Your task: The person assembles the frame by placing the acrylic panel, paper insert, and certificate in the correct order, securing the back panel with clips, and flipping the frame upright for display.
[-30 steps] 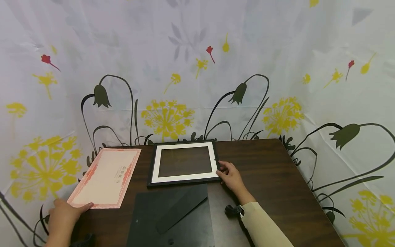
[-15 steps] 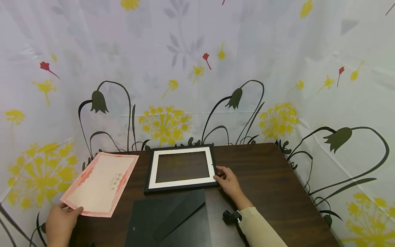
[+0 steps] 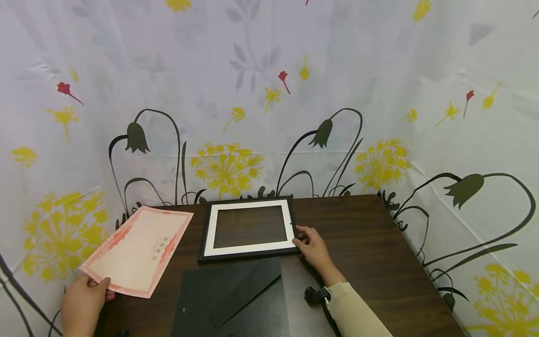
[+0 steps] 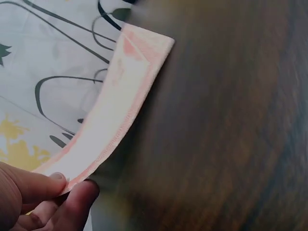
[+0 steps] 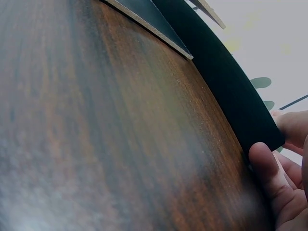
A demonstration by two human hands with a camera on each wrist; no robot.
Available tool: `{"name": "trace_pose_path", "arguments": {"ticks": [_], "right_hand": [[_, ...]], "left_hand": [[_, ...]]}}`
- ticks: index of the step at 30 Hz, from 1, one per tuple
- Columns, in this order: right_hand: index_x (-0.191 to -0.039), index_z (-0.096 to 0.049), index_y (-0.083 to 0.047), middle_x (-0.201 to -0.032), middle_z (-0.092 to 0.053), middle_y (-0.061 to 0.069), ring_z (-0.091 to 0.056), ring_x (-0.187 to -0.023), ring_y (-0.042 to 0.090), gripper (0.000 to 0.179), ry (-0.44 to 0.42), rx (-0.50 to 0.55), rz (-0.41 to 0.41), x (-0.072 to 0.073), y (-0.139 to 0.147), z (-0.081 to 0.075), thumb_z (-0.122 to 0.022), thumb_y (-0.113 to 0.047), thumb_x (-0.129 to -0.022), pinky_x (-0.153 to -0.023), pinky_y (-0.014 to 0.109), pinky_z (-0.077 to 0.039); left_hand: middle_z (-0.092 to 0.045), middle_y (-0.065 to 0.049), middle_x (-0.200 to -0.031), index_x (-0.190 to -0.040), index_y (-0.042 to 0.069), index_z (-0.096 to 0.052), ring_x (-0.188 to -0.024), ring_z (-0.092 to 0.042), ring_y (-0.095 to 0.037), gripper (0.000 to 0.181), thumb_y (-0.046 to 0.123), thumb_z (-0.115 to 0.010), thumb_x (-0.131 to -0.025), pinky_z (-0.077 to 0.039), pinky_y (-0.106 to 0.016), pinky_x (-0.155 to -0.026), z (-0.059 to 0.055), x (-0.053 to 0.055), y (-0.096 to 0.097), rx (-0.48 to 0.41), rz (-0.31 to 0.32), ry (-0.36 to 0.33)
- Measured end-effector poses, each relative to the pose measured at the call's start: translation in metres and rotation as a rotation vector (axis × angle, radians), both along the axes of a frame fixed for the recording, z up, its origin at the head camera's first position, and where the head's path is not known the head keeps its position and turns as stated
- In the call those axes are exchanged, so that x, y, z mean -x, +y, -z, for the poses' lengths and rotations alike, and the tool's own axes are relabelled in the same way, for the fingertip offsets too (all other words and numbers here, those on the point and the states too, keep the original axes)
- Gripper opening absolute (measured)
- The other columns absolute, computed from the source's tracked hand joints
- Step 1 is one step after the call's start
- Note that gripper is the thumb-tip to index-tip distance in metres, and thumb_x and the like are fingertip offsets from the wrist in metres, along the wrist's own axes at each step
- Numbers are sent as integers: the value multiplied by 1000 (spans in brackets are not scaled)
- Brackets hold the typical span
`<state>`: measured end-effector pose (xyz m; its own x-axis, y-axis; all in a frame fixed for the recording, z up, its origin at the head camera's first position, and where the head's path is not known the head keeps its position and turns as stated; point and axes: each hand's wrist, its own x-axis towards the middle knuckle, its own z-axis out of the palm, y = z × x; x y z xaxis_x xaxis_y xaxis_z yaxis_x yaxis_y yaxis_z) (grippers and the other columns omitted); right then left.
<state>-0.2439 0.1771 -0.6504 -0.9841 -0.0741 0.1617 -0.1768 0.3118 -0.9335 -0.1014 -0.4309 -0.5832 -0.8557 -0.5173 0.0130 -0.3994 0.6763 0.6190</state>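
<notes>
My left hand (image 3: 84,302) pinches the near left corner of a pink-bordered certificate (image 3: 130,248). Its thumb lies on top, and the sheet bows up from the table in the left wrist view, where the certificate (image 4: 110,106) curves away from the fingers. A black picture frame (image 3: 248,255) with a white mat lies flat at the back of the table. At its right edge, my right hand (image 3: 313,250) grips it near the close corner. The right wrist view shows the thumb and fingers about the corner of the frame (image 5: 226,86).
In front of the frame lies a dark backing board (image 3: 193,290) with a stand strut (image 3: 248,295), cut off by the view's lower edge. The brown wooden table (image 3: 358,224) meets a flower-printed curtain (image 3: 236,84) behind. A black wrist device (image 3: 316,296) sits on the right wrist.
My left hand has lifted the certificate's near corner and drawn it slightly left and nearer. The right hand stays at the frame's edge. The head view has tilted up a little.
</notes>
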Motion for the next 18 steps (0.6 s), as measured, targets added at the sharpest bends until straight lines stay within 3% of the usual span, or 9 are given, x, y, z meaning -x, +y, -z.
{"name": "trace_pose_path", "arguments": {"ticks": [4, 8, 13, 18], "right_hand": [[-145, -68, -8, -118, -62, 20, -62, -81, 17, 46, -2, -1, -7, -2, -1, 0, -80, -14, -101, -56, 31, -60], [-144, -69, -9, -118, -62, 19, -62, -81, 16, 46, 4, -2, 1, -3, -2, 2, -80, -13, -100, -56, 30, -60], [-144, -70, -11, -117, -63, 17, -62, -80, 13, 46, 14, -11, 11, -2, 0, 2, -82, -14, -100, -56, 30, -60], [-144, -69, -11, -118, -63, 18, -61, -80, 13, 46, 11, -10, 6, 0, 0, 2, -81, -14, -100, -56, 30, -60]], "left_hand": [[-72, -6, -66, -111, -11, -60, -52, -71, -15, 30, 18, -63, -109, -49, -22, -51, -3, -5, 2, -57, -14, 10], [-72, -5, -68, -110, -12, -61, -54, -72, -15, 31, 19, -61, -109, -49, -21, -51, -9, -5, 3, -57, -12, 2], [-75, -4, -68, -108, -13, -68, -56, -70, -11, 32, 18, -63, -106, -43, -20, -54, -12, -5, 3, -6, 26, 2], [-69, -5, -66, -93, -8, -70, -57, -58, -18, 28, 17, -65, -103, -40, -33, -56, -8, -3, 1, 63, 23, 13]]}}
